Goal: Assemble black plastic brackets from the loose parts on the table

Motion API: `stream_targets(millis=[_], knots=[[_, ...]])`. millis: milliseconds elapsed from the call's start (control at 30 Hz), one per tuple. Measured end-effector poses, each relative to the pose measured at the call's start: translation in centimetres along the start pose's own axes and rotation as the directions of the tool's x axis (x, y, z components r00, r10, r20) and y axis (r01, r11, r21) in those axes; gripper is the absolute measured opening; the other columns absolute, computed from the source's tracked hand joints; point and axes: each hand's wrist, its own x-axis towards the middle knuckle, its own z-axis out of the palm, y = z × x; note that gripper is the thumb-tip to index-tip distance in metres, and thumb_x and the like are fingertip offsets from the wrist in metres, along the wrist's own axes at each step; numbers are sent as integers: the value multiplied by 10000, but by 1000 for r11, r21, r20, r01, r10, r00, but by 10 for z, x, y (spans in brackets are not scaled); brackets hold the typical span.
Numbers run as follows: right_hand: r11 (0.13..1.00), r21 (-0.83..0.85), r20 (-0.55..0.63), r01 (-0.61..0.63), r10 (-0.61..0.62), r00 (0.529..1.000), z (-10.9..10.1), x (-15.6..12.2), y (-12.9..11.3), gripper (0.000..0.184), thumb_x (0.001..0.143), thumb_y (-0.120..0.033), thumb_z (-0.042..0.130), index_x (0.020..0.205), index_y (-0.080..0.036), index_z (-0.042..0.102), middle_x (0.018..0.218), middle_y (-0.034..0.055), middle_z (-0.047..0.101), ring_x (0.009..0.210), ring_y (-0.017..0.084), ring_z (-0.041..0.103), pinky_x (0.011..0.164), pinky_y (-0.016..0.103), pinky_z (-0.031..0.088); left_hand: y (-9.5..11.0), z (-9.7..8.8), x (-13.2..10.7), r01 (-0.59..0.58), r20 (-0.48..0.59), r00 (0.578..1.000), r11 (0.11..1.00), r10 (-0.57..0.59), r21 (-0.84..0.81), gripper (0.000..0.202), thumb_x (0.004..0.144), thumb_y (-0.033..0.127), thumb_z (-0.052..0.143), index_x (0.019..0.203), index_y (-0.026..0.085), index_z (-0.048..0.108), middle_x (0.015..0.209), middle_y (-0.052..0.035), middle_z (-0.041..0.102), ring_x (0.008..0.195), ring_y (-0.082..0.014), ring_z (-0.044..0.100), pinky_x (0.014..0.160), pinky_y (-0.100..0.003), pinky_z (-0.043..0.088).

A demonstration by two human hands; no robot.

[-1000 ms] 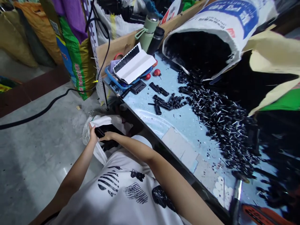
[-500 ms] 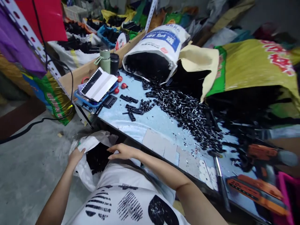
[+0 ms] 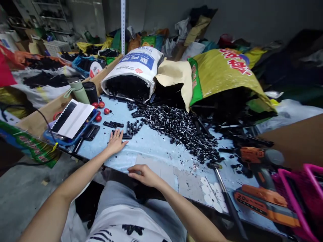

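Observation:
My left hand (image 3: 116, 143) reaches over the light blue tabletop, fingers spread, its fingertips at several black plastic parts (image 3: 127, 135). More black strip-like parts (image 3: 113, 124) lie just beyond the fingertips. My right hand (image 3: 145, 174) hovers at the table's front edge, close to a grey board (image 3: 153, 164). Its fingers are loosely bent, thumb apart from them, with nothing visible in the grasp. A large heap of small black pieces with metal pins (image 3: 176, 126) spreads across the middle of the table. Below my left forearm, a white sack (image 3: 72, 218) with dark contents stands by my legs.
A hammer (image 3: 228, 198) and an orange cordless drill (image 3: 262, 198) lie at the right, beside a pink basket (image 3: 290, 198). Open sacks (image 3: 143, 62) line the back. A blue tray (image 3: 70, 141), a green flask (image 3: 78, 90) and red balls (image 3: 106, 111) are at the left.
My left hand has left the white sack's rim and moved up onto the table. My right hand has moved from above the sack to the table edge. The view has swung right.

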Motion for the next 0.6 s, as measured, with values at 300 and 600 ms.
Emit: stream_targets(millis=[300, 600], knots=[[998, -46, -287, -42, 28, 958, -51, -14, 35, 250, 887, -428, 489, 971, -285, 675, 961, 30, 700, 886, 189, 650, 823, 345, 507, 48, 34, 119, -97, -147, 987, 978, 70, -186, 606, 758, 413, 650, 1276, 138, 493, 1483, -165, 292, 1415, -299, 122, 1135, -442, -44], [981, -172, -288, -92, 39, 957, -128, 4, 61, 245, 901, -425, 467, 953, -304, 672, 932, 27, 702, 859, 188, 655, 794, 343, 517, -27, -17, 299, 151, -163, 979, 973, -122, 177, 366, 860, 166, 513, 1166, -32, 489, 1306, -267, 452, 1312, -361, 309, 1073, -480, 237]])
